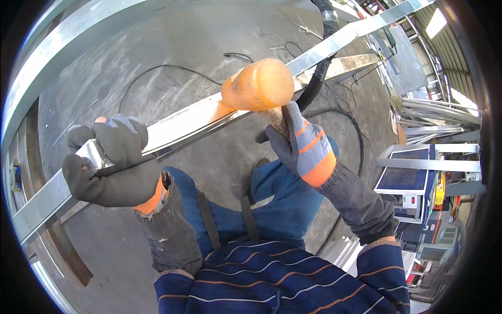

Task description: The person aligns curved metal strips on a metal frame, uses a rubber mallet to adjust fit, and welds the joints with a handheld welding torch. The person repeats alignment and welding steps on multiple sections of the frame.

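My right hand [306, 144], in a grey and orange glove, grips the wooden handle [276, 119] of a mallet. Its large orange head [257, 85] is over a long silver metal bar [183, 123] that slants from lower left to upper right; whether they touch I cannot tell. On the bar's left part, my left hand [112, 162], in a dark glove with an orange cuff, is curled round a small shiny metal piece [95, 155]. That piece sits at the bar, and the fingers hide part of both.
A thick black hose [316, 83] passes by the bar at the upper right. Thin cables [172, 67] lie on the grey floor [209, 36]. Metal beams [57, 57] frame the left side. Blue and white machines [405, 180] and stacked metal lengths [436, 115] stand at right.
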The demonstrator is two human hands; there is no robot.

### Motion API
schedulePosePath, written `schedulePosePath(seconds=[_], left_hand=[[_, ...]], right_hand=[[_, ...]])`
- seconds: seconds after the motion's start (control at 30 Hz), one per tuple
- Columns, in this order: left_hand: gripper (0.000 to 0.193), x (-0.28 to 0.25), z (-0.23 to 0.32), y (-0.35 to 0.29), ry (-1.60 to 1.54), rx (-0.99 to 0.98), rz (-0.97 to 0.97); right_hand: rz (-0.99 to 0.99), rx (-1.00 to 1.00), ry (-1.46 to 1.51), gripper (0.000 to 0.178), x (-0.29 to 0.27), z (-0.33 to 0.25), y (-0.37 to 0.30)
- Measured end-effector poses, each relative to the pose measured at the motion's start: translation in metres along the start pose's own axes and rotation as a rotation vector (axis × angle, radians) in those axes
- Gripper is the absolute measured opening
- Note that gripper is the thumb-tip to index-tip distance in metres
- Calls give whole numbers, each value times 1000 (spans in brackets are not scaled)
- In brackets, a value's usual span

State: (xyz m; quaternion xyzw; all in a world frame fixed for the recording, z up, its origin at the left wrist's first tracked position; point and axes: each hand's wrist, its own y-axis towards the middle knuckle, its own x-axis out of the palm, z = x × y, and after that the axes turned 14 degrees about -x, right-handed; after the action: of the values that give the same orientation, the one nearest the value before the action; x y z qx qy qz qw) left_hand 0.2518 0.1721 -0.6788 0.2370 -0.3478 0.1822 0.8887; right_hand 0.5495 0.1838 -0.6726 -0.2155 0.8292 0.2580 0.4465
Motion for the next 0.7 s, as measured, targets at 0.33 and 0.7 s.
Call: schedulePosePath(seconds=[0.33, 0.7], left_hand=[[32, -4, -2, 1, -20, 6, -44], [43, -7, -8, -6, -108, -28, 89]], right_hand=[[278, -57, 149, 43, -37, -34, 19], [80, -56, -8, 57, 13, -17, 7]])
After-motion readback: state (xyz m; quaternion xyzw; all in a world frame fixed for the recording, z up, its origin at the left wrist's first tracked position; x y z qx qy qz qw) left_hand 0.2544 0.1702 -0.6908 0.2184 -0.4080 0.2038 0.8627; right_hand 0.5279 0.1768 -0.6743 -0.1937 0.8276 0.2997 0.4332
